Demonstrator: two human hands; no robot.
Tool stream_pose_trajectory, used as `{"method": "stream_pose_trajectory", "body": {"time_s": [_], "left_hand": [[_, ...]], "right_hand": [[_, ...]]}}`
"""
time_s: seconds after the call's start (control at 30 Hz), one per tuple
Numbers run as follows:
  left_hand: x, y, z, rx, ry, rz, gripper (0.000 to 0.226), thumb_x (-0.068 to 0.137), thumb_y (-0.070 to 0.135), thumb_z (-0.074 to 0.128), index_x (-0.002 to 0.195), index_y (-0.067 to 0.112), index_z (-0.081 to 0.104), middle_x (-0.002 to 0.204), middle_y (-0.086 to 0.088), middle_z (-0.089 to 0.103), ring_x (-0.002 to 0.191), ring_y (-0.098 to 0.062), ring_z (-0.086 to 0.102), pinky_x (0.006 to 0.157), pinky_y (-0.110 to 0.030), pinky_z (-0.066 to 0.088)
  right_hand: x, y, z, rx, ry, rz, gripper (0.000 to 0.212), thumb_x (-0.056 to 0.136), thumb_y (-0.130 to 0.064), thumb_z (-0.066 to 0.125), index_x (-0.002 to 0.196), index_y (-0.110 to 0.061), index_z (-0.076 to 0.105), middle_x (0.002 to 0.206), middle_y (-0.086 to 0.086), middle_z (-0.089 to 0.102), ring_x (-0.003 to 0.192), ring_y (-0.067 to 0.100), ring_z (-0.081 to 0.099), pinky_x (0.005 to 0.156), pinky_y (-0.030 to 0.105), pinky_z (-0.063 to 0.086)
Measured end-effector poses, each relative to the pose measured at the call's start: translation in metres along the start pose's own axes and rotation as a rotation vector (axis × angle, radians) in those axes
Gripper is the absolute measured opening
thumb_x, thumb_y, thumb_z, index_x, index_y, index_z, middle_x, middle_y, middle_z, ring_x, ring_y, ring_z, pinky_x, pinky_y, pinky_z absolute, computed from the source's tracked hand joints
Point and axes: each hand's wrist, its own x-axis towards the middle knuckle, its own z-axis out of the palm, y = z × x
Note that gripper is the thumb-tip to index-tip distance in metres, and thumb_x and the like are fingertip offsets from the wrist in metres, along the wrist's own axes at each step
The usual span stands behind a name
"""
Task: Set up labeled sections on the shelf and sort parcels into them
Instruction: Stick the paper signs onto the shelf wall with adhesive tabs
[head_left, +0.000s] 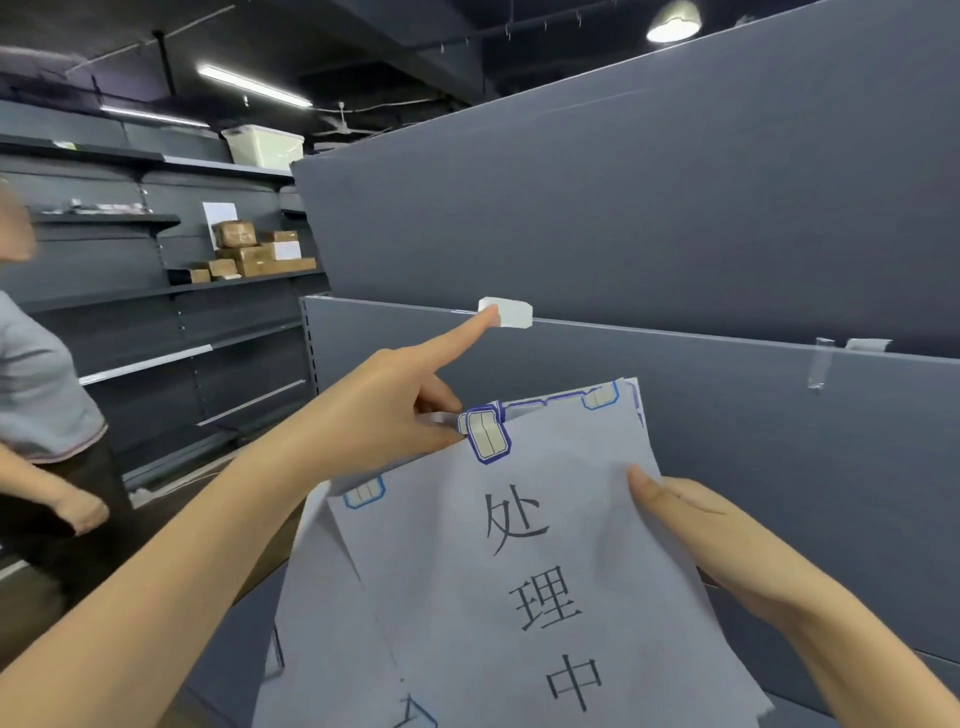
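Pressing a small white sticker (511, 312) onto the seam of the grey shelf panel (675, 208), the left hand (384, 400) is extending its index finger while the other fingers are curling against the paper signs (519, 571). The right hand (691, 525) is pinching the sheets' right edge, thumb on top. No sign is hanging on this panel yet, so labelling looks barely begun; parcels (254, 254) are sitting on a far shelf, sorting apparently still ahead.

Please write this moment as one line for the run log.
stage: labeling shelf | left hand: index finger pressing white sticker onto shelf panel edge | right hand: grip on paper signs | parcels: on far shelf
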Motion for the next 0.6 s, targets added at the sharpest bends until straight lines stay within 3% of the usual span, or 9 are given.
{"method": "stream_pose_trajectory", "body": {"time_s": [0.1,0.27,0.4,0.5,0.57,0.6], "left_hand": [[-0.003,-0.003,0.004,0.113,0.032,0.051,0.103,0.085,0.017,0.067,0.128,0.067,-0.011,0.077,0.024,0.066,0.073,-0.008,0.06,0.074,-0.018,0.051],[-0.007,-0.011,0.005,0.382,0.08,0.014,0.102,0.088,0.03,0.063,0.125,0.061,-0.027,0.078,0.025,0.061,0.079,-0.007,0.06,0.077,-0.028,0.051],[-0.008,-0.024,-0.007,0.215,0.021,-0.075,0.104,0.084,0.027,0.07,0.125,0.07,-0.015,0.075,0.027,0.065,0.074,-0.002,0.059,0.079,-0.029,0.052],[-0.009,-0.024,-0.018,0.105,0.018,-0.114,0.102,0.081,0.026,0.072,0.135,0.064,-0.004,0.076,0.024,0.067,0.069,-0.003,0.058,0.075,-0.024,0.051],[-0.013,-0.023,-0.027,0.062,0.005,-0.115,0.1,0.079,0.026,0.073,0.139,0.06,0.002,0.076,0.02,0.068,0.063,-0.004,0.054,0.068,-0.018,0.048],[-0.015,-0.022,-0.032,0.041,-0.002,-0.113,0.099,0.078,0.026,0.074,0.139,0.06,0.004,0.075,0.018,0.068,0.06,-0.004,0.052,0.065,-0.016,0.047]], "right_hand": [[-0.004,-0.002,-0.004,-0.022,-0.018,0.036,0.041,0.096,-0.034,0.036,0.093,-0.015,0.072,0.092,-0.002,0.075,0.084,0.011,0.071,0.066,0.013,0.051],[-0.009,-0.006,-0.008,-0.001,0.035,-0.008,0.039,0.098,-0.031,0.043,0.1,-0.005,0.072,0.098,0.01,0.073,0.09,0.026,0.07,0.073,0.024,0.055],[-0.017,-0.008,-0.021,0.026,0.112,-0.016,0.041,0.095,-0.028,0.038,0.099,-0.006,0.072,0.099,0.009,0.073,0.09,0.026,0.071,0.076,0.029,0.057],[-0.021,-0.006,-0.032,-0.017,0.256,-0.046,0.039,0.094,-0.031,0.041,0.097,-0.009,0.073,0.096,0.008,0.074,0.089,0.027,0.071,0.075,0.031,0.055],[-0.022,-0.003,-0.043,-0.055,0.393,-0.104,0.043,0.088,-0.045,0.048,0.09,-0.01,0.074,0.091,0.006,0.075,0.086,0.025,0.071,0.072,0.027,0.055],[-0.022,-0.002,-0.047,-0.081,0.454,-0.134,0.053,0.078,-0.061,0.054,0.087,-0.012,0.075,0.088,0.004,0.075,0.083,0.022,0.071,0.069,0.024,0.055]]}}
